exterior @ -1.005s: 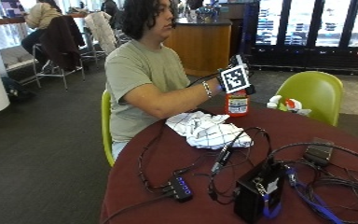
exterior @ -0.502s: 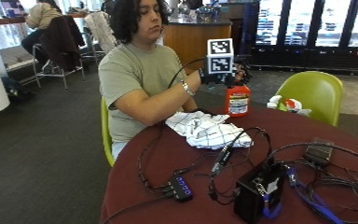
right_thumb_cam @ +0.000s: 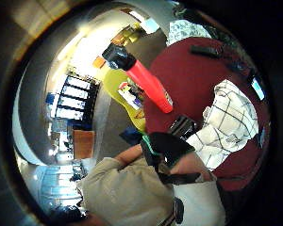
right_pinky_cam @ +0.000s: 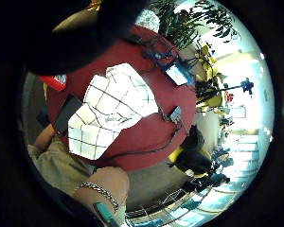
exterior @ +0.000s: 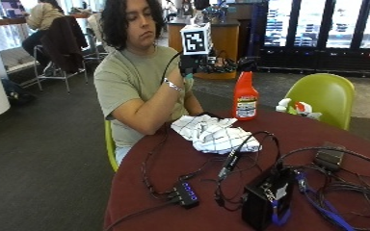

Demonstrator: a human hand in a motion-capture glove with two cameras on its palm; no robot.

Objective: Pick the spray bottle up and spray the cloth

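Nothing done yet: bottle (exterior: pixel 245 96) stands on table (exterior: pixel 172 163) beside cloth (exterior: pixel 214 134), untouched. Right hand (exterior: pixel 190 65) raised, apart; fingers' state indiscernible. Grasp, spray remain.

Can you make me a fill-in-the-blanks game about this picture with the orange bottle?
1. The orange spray bottle stands on the ____ table.
2. The white checked cloth lies ____ the person and the bottle.
3. The gloved right hand is raised ____ the table, not touching the bottle.
4. The chair behind the table is ____.

Missing words: red; between; above; green
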